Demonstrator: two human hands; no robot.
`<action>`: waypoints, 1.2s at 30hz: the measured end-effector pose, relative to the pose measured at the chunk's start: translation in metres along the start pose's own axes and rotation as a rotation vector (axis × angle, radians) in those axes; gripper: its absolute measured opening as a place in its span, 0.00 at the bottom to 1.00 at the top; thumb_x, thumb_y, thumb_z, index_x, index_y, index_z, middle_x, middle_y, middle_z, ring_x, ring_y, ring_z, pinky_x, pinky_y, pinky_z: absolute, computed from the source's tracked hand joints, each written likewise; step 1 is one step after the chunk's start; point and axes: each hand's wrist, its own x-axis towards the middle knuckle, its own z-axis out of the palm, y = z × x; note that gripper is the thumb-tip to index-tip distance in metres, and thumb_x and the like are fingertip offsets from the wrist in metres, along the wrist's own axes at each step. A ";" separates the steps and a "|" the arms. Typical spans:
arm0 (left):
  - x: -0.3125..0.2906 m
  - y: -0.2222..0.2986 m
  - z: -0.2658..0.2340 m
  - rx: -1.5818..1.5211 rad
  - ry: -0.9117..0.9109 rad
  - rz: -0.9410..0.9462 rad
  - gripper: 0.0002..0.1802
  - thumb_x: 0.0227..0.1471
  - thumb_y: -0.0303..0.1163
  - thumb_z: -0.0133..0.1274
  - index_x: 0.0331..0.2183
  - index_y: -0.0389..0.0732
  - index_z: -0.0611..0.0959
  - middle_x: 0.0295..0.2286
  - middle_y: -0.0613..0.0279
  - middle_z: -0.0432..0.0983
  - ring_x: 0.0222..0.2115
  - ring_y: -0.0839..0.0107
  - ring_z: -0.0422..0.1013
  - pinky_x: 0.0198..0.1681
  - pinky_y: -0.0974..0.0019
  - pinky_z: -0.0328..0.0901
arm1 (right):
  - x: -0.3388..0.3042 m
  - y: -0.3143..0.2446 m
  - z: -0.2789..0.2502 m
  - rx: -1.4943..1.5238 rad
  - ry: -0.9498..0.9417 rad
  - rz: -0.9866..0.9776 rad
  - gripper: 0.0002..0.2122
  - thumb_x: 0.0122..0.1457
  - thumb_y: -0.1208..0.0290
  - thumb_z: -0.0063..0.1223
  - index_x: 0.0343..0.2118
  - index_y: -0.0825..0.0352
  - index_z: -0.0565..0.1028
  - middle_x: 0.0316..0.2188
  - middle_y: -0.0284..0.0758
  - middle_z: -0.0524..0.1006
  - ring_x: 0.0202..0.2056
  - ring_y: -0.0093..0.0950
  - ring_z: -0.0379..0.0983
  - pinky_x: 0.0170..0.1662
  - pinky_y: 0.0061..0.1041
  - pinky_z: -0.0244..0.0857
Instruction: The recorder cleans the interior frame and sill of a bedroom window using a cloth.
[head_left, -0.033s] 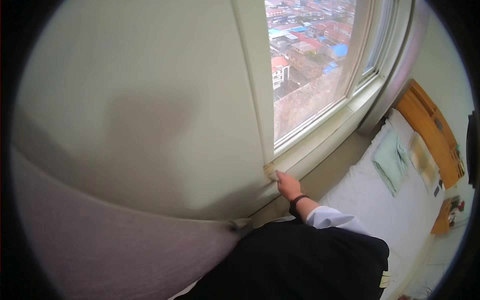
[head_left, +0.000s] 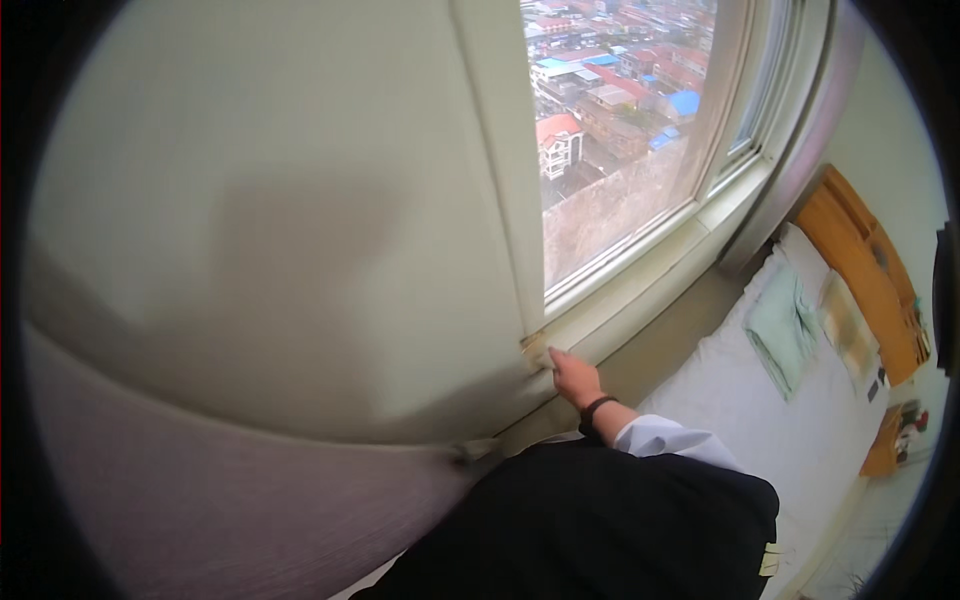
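Pale green-white paint covers the wall [head_left: 330,110] on the left; a soft shadow [head_left: 300,240] dims its lower part toward the corner, so a flaw there could go unseen. Mauve fabric makes up the curtain [head_left: 220,490], whose slack upper edge runs close to the person's black garment [head_left: 580,520]; a sideways step might catch or drag it. To the right lies the bed [head_left: 740,410], and a lean taken too far could press the body onto its white sheet. Under the window [head_left: 620,220] runs the window sill [head_left: 632,285], cream-coloured, narrow and smooth-looking, with a long seam; hard rubbing might scuff its finish. At its left end sits the right hand [head_left: 576,380], fingers curled in and drawn together; the left hand is out of sight. By the fingertips shows a small off-white piece [head_left: 541,358]: I cannot tell whether they pinch it or merely press against the sill, and if it is loose, a weak hold could let it slip. Just beyond, a brownish patch [head_left: 531,343] looks like stain or worn paint, which might flake under pressure.
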 end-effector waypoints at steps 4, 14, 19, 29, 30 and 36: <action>0.032 0.062 0.047 -0.059 0.096 -0.063 0.31 0.66 0.51 0.53 0.56 0.34 0.80 0.45 0.41 0.80 0.47 0.47 0.77 0.51 0.47 0.70 | 0.025 0.050 -0.036 -0.039 -0.083 -0.136 0.23 0.61 0.68 0.48 0.60 0.54 0.75 0.44 0.42 0.82 0.43 0.47 0.80 0.43 0.45 0.75; 0.001 0.365 0.021 -0.194 -0.127 -0.203 0.21 0.60 0.49 0.64 0.33 0.40 0.81 0.29 0.62 0.78 0.33 0.69 0.75 0.36 0.60 0.70 | 0.159 0.281 -0.182 -0.164 0.020 0.135 0.18 0.60 0.63 0.50 0.53 0.53 0.81 0.37 0.44 0.85 0.40 0.50 0.82 0.43 0.50 0.75; -0.070 0.439 -0.006 -0.617 -0.526 -0.291 0.16 0.65 0.37 0.60 0.48 0.36 0.85 0.39 0.68 0.84 0.40 0.78 0.76 0.48 0.68 0.70 | 0.225 0.346 -0.252 -0.120 0.230 0.521 0.16 0.63 0.63 0.52 0.51 0.63 0.78 0.37 0.54 0.84 0.41 0.56 0.81 0.45 0.54 0.74; -0.086 0.492 -0.005 -0.261 -0.416 -0.124 0.20 0.64 0.39 0.58 0.50 0.34 0.84 0.42 0.55 0.87 0.42 0.67 0.80 0.48 0.62 0.71 | 0.241 0.314 -0.261 -0.146 -0.018 0.388 0.17 0.64 0.62 0.50 0.48 0.69 0.79 0.38 0.56 0.83 0.43 0.57 0.81 0.48 0.53 0.74; -0.083 0.485 -0.006 -0.170 -0.435 -0.109 0.20 0.64 0.40 0.57 0.49 0.34 0.85 0.42 0.52 0.86 0.42 0.64 0.81 0.48 0.61 0.71 | 0.238 0.303 -0.264 -0.112 -0.059 0.411 0.19 0.65 0.60 0.48 0.49 0.69 0.79 0.40 0.57 0.83 0.45 0.57 0.80 0.51 0.53 0.73; -0.069 0.511 -0.055 0.017 -0.567 0.036 0.20 0.63 0.42 0.54 0.46 0.36 0.86 0.41 0.43 0.84 0.41 0.49 0.81 0.46 0.56 0.71 | 0.231 0.291 -0.251 -0.070 -0.159 0.431 0.19 0.67 0.58 0.46 0.49 0.67 0.80 0.44 0.56 0.82 0.48 0.56 0.79 0.53 0.51 0.73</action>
